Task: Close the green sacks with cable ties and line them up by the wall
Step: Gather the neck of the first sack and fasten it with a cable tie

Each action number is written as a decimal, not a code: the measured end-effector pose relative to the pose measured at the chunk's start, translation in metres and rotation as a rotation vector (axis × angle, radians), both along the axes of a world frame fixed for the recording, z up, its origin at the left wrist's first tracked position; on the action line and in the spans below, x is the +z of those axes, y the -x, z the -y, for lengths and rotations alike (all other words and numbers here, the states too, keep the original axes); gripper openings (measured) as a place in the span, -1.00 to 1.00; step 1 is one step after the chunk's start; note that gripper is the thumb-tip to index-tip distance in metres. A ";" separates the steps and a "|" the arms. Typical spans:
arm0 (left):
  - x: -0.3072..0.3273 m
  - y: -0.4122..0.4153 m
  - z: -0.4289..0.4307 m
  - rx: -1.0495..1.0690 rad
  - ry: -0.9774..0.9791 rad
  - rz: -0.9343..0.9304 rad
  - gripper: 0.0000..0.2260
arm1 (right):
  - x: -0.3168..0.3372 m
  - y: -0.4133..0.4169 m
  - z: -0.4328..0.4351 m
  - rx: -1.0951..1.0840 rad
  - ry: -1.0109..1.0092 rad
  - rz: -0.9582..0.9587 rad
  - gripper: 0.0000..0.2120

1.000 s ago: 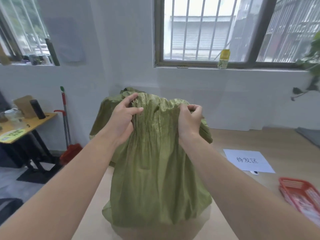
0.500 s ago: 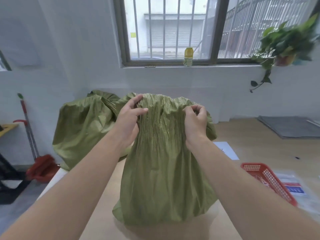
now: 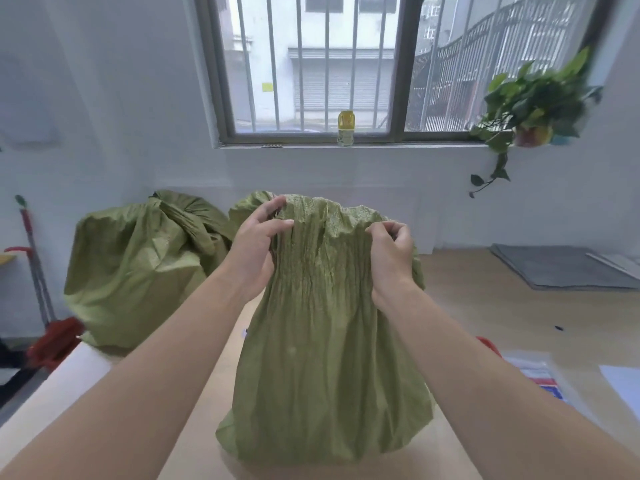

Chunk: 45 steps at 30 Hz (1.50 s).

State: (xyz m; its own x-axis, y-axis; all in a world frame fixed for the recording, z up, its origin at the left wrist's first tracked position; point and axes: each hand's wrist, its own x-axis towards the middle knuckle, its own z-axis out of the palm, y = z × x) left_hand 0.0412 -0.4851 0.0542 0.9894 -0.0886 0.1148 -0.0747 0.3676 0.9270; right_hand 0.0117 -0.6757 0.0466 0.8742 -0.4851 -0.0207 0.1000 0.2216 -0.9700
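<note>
A person's left hand [image 3: 254, 252] and right hand [image 3: 391, 256] grip the gathered mouth of a green sack [image 3: 322, 358] standing upright on a pale wooden floor [image 3: 502, 313], near the middle of the scene. The fingers of both hands are curled and clamped on bunched folds of fabric at the sack's top, left hand on its left edge, right hand on its right, with pleats running down between them. Both bare forearms reach in from the near corners and hide parts of the sack's sides.

A second green sack [image 3: 138, 271], full and with its neck drawn in, sits farther off to the left against the white wall [image 3: 346, 188]. Whether a tie closes it cannot be told. A sliver of more green fabric shows just behind the left hand. To the far left, a red broom [image 3: 45, 327] leans by the wall.

Above, a barred window [image 3: 329, 64] looks onto a grey building; a yellow-capped bottle [image 3: 346, 128] stands on the sill and a trailing potted plant [image 3: 533, 109] hangs at the sill's right end. On the floor to the right lie a grey mat [image 3: 561, 268], clear packets with printed labels [image 3: 533, 372] and, mostly hidden behind the right forearm, the edge of a red basket [image 3: 488, 344].
</note>
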 end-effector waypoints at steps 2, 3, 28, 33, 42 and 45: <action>-0.005 0.004 0.019 0.057 0.004 -0.006 -0.60 | -0.004 0.004 0.022 0.038 0.017 -0.001 -0.81; -0.008 0.007 0.028 0.082 0.010 -0.005 -0.60 | -0.008 0.006 0.033 0.054 0.021 -0.002 -0.80; -0.048 0.021 0.072 0.030 0.014 -0.537 -0.73 | -0.045 -0.008 0.142 0.162 -0.241 -0.170 -0.80; -0.021 0.011 0.073 0.180 -0.009 -0.173 -0.76 | -0.022 -0.021 0.148 -0.030 -0.247 -0.037 -0.64; -0.011 0.003 0.032 0.214 -0.083 -0.092 -0.48 | 0.000 -0.016 0.182 -0.088 -0.138 0.081 -0.78; -0.024 -0.001 0.025 0.206 -0.121 -0.132 -0.43 | -0.016 -0.016 0.179 -0.094 0.029 0.014 -0.88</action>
State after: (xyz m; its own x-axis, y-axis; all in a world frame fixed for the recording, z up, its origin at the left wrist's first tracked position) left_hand 0.0419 -0.5106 0.0300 0.9937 0.1109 -0.0159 -0.0115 0.2427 0.9700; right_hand 0.0281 -0.8546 0.0310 0.8249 -0.5652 0.0065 0.1326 0.1824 -0.9743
